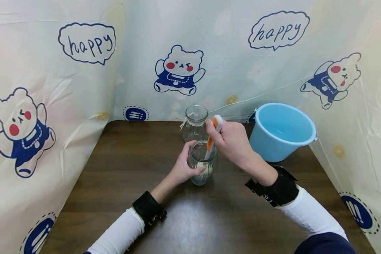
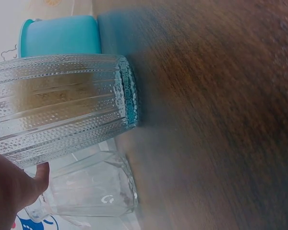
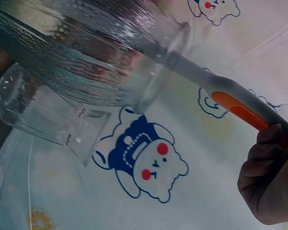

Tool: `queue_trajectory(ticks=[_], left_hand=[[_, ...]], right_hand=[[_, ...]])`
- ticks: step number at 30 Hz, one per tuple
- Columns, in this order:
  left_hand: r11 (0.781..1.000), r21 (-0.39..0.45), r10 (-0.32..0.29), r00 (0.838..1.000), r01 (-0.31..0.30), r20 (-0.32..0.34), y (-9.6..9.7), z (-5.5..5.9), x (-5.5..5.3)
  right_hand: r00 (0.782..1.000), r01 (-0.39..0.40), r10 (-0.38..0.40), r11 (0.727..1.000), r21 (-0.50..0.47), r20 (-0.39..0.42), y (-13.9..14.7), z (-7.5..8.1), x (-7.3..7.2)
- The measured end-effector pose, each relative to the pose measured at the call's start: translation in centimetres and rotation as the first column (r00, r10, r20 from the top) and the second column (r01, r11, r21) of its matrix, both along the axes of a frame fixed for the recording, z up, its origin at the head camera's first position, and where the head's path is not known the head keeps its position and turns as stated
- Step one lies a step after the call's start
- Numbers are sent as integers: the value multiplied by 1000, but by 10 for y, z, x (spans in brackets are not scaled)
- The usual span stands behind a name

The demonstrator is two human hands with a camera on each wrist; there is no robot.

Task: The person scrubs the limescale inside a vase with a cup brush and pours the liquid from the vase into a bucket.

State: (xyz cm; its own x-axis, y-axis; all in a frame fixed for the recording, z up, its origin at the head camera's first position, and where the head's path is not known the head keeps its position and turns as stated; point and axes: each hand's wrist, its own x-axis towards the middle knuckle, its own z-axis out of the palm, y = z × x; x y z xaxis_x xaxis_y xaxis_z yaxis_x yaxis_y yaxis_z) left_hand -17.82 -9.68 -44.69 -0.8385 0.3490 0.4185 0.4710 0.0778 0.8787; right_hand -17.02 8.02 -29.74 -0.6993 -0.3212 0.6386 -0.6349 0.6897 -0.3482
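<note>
My left hand point(image 1: 181, 168) grips a ribbed clear glass jar point(image 1: 201, 180) near the middle of the table, thumb across its near side. My right hand point(image 1: 234, 141), above and to the right, holds the white and orange handle of a cup brush point(image 3: 240, 103). The shaft runs down through the jar's mouth. Inside, a pale yellowish brush head shows blurred through the textured glass point(image 2: 57, 132); its exact shape cannot be told. The jar's base is at or close to the tabletop. Behind it stands a second clear glass vessel point(image 1: 192, 134) with a flared rim and a string at its neck.
A light blue bucket point(image 1: 266, 143) stands at the back right, beside the right forearm. The dark wooden table point(image 1: 120, 169) is bordered at the back and sides by a printed cloth point(image 1: 139, 63). Black bands point(image 1: 280, 188) circle both wrists.
</note>
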Motion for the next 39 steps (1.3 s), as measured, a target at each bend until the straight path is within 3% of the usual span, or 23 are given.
queue_trajectory(ticks=[3,10,21,29,36,39], left_hand=[[1000,7,-10,1000,10,6,0,0,0],[1000,18,-3,1000,3,0,1,0,1],[1000,21,-7,1000,7,-1,1,1,2],[998,66,-10,1000,12,-30,0,2,1],[999,46,5,999,-4,-34,-1,3,1],[1000,16,-2,1000,2,-9,-1,2,4]], right_hand=[[1000,15,-15,1000,9,21,0,-3,0],[999,36,-35,998,-53,10,3,8,3],[992,89,-91,996,28,91,8,-15,-6],[996,51,-40,989,-136,79,29,14,0],[998,49,-58,952,-303,-20,50,42,14],[999,35,-44,923,-382,-15,64,46,24]])
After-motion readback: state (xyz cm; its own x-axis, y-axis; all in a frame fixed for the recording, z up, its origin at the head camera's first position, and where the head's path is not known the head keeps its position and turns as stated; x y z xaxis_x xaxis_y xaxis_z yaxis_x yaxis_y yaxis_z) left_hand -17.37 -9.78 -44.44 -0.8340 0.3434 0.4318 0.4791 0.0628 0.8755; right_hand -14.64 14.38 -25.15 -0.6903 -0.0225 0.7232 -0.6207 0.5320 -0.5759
